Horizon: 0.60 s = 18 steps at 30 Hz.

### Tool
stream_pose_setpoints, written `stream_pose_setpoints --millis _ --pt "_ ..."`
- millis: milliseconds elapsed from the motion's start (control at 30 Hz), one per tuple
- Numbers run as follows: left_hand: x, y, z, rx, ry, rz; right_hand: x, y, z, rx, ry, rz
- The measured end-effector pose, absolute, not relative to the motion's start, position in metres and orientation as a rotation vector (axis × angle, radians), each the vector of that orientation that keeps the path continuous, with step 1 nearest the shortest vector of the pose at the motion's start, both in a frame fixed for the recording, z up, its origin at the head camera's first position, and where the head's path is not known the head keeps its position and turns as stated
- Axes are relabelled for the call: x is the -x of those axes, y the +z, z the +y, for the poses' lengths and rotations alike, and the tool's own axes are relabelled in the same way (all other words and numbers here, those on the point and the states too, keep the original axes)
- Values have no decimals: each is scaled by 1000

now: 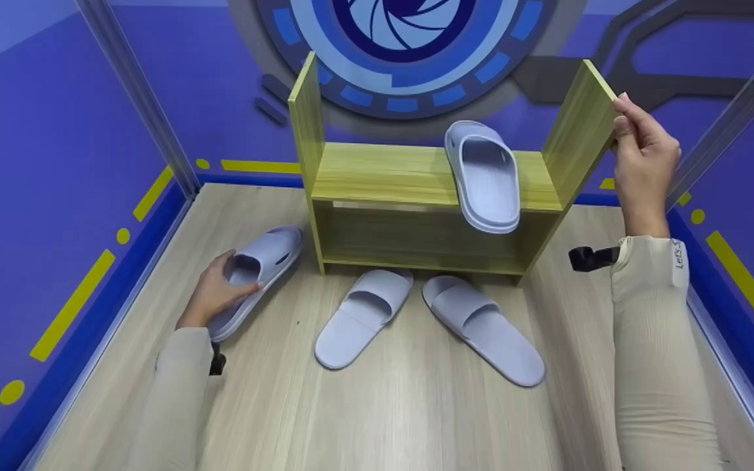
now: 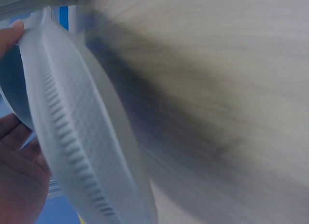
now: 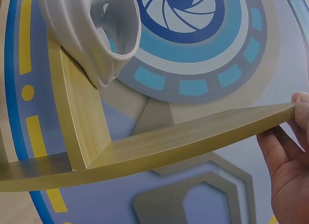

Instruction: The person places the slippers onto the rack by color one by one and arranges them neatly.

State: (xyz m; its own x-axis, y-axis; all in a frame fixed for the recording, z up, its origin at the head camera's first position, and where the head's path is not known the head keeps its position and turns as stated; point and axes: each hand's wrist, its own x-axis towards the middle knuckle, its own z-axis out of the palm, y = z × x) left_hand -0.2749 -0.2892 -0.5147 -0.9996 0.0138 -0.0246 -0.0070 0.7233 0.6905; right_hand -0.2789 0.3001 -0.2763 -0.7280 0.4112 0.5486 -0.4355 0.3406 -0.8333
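Observation:
My left hand (image 1: 208, 296) grips a light grey closed-toe slipper (image 1: 273, 247) by its opening, left of the wooden shelf (image 1: 377, 171). In the left wrist view this slipper (image 2: 79, 122) is tilted, with its ridged sole facing the camera above the floor. At the upper front corner of the shelf's right side panel, my right hand (image 1: 648, 160) pinches the edge between thumb and fingers. A matching closed-toe slipper (image 1: 489, 180) lies on the middle board, towards its right end, and overhangs the front edge. The right wrist view shows the pinched panel (image 3: 207, 134) from close by.
Two light grey open-toe slippers, a left one (image 1: 351, 333) and a right one (image 1: 504, 343), lie on the wood-look floor (image 1: 377, 418) in front of the shelf. Blue-purple walls (image 1: 43, 176) with yellow marks enclose the floor at the back and both sides.

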Motion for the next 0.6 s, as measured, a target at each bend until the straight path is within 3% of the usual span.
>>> stream_pose_setpoints --millis 600 --pt "261 -505 -298 -150 1157 2826 280 -277 302 3 1489 -1894"
